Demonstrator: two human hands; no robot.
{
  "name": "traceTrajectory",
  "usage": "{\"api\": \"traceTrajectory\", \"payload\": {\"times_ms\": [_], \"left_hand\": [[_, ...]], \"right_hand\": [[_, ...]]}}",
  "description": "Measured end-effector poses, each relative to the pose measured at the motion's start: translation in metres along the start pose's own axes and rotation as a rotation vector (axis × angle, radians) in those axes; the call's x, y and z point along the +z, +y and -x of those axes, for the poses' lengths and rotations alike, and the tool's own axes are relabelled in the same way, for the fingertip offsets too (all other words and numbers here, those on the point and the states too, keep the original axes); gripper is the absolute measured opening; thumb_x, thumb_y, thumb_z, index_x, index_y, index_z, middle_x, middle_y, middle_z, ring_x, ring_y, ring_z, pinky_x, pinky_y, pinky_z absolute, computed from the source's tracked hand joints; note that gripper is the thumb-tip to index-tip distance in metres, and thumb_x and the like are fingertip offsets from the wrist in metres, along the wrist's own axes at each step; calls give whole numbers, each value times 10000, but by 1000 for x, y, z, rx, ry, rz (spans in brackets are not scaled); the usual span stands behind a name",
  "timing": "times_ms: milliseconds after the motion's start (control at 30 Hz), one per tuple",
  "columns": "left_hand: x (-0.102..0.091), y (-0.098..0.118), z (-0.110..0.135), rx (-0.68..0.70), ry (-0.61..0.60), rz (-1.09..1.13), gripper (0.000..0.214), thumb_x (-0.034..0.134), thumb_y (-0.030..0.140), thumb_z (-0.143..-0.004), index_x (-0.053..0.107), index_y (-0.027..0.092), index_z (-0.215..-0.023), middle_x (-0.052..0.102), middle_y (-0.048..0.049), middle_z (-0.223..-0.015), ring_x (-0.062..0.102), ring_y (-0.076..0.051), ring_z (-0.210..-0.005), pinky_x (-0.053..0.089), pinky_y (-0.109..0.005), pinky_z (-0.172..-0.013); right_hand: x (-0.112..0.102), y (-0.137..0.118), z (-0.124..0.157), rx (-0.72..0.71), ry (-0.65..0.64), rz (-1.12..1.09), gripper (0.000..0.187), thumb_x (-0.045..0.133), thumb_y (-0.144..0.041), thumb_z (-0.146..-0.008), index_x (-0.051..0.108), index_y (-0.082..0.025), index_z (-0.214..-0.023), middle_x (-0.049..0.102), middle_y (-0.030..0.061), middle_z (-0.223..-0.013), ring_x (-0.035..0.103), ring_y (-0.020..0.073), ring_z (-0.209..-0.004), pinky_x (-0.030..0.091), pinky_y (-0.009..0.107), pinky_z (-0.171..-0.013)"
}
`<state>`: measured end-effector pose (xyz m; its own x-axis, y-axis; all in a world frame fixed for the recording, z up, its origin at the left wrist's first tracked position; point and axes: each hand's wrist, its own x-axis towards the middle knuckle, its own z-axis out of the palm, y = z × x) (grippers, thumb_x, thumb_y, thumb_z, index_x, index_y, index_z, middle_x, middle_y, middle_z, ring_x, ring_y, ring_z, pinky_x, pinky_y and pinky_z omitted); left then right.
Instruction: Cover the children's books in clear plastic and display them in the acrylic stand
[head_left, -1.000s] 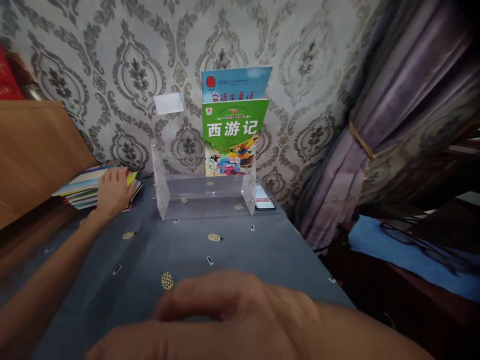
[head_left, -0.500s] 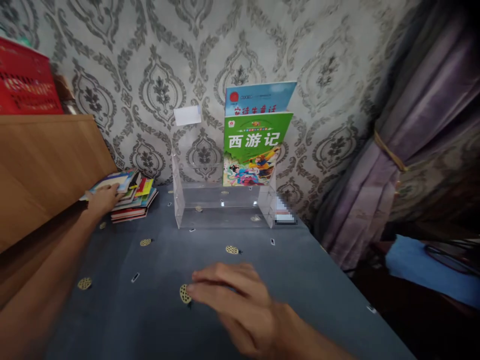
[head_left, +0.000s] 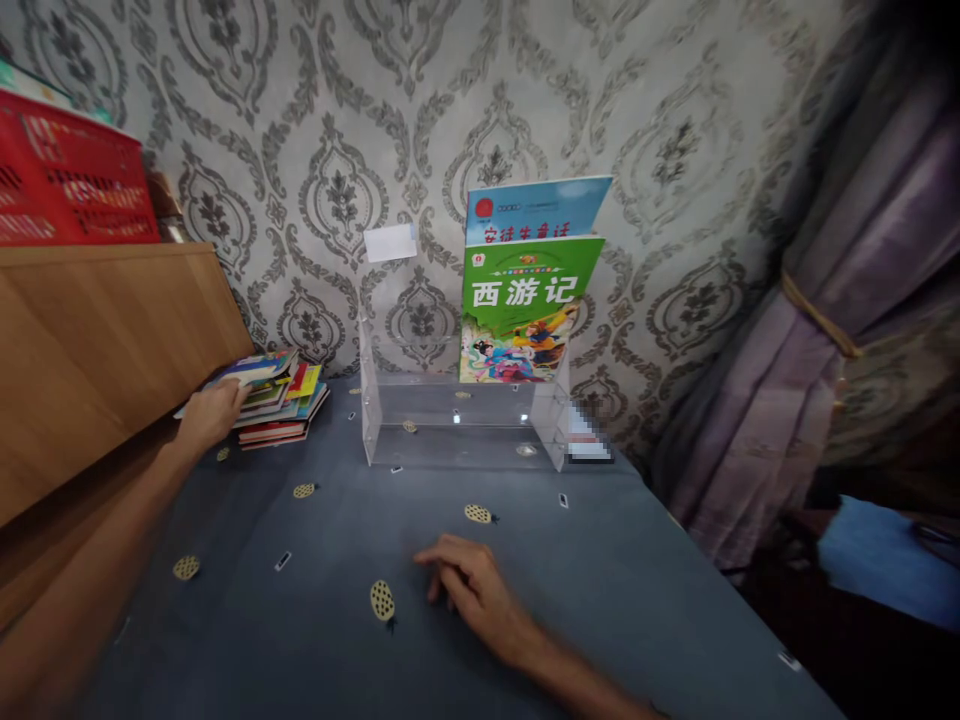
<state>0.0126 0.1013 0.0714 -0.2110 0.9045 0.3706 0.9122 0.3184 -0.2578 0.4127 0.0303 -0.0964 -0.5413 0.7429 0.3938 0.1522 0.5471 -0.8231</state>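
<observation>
At the left, my left hand is closed on the near edge of a book at the top of an untidy stack. Its thumb is hidden. My right hand hovers over the table with nothing in it, index finger stretched out and the others loosely bent. Beyond it stands a clear acrylic book rack. A green picture book stands upright in the rack's right half, and a blue book rises behind it. Below the top book, more colourful books lie flat.
A wooden cabinet with a red basket on it borders the left side. A white label sits at the rack's upper left. Behind the rack's right end lies a pixelated item. A purple curtain hangs right of the dark tablecloth.
My right hand has drawn its fingers in, index finger pointing left. My left hand has stayed at the book stack, its fingers now at the top book's edge. The view has shifted slightly.
</observation>
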Motion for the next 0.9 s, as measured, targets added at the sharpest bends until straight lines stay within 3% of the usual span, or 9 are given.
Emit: {"api": "traceTrajectory", "payload": {"times_ms": [233, 333, 433, 567, 667, 800, 900], "left_hand": [[3, 27, 34, 164, 36, -29, 425, 314, 355, -972, 661, 111, -963, 711, -244, -1054, 688, -370, -991, 487, -463, -897], [1, 46, 67, 292, 70, 14, 385, 346, 325, -961, 672, 145, -867, 719, -217, -907, 700, -361, -925, 491, -490, -898], [2, 58, 116, 482, 15, 88, 397, 331, 319, -983, 673, 181, -836, 713, -165, -853, 702, -325, -868, 518, -462, -853], [13, 52, 195, 668, -88, 240, 378, 359, 311, -999, 703, 250, -856, 743, -86, -899, 721, -254, -835, 561, -371, -787], [21, 40, 241, 694, -107, 294, 319, 422, 276, -967, 738, 301, -1009, 768, -62, -1047, 741, -237, -901, 592, -328, -781], [23, 27, 268, 627, -111, 298, 467, 426, 169, -902, 697, 342, -1240, 722, -49, -1252, 727, -239, -1056, 619, -307, -785], [20, 26, 274, 671, -143, 342, 593, 423, 119, -864, 615, 383, -1359, 697, -20, -1297, 723, -223, -1081, 628, -275, -748]], "right_hand": [[2, 7, -3, 134, 10, -162, 343, 420, -348, -954, 727, -195, -965, 657, 20, -658, 547, 121, -499, 434, 230, -485], [3, 7, -3, 151, 7, -201, 331, 439, -354, -936, 728, -192, -948, 668, 27, -698, 587, 125, -523, 447, 230, -482], [3, 7, -2, 167, 19, -211, 330, 433, -329, -930, 730, -188, -955, 678, 32, -697, 596, 127, -525, 455, 234, -488], [3, 9, -2, 173, 30, -219, 337, 420, -301, -916, 732, -182, -963, 678, 26, -689, 582, 116, -515, 452, 227, -489], [3, 10, -3, 192, 16, -239, 336, 427, -296, -903, 733, -175, -967, 682, 22, -679, 576, 109, -512, 446, 217, -485], [4, 10, -4, 224, 19, -259, 341, 429, -287, -892, 735, -167, -982, 690, 23, -668, 572, 111, -511, 448, 215, -486], [2, 9, -5, 224, 40, -231, 336, 426, -276, -893, 738, -174, -966, 697, 26, -681, 566, 113, -502, 463, 227, -497]]}}
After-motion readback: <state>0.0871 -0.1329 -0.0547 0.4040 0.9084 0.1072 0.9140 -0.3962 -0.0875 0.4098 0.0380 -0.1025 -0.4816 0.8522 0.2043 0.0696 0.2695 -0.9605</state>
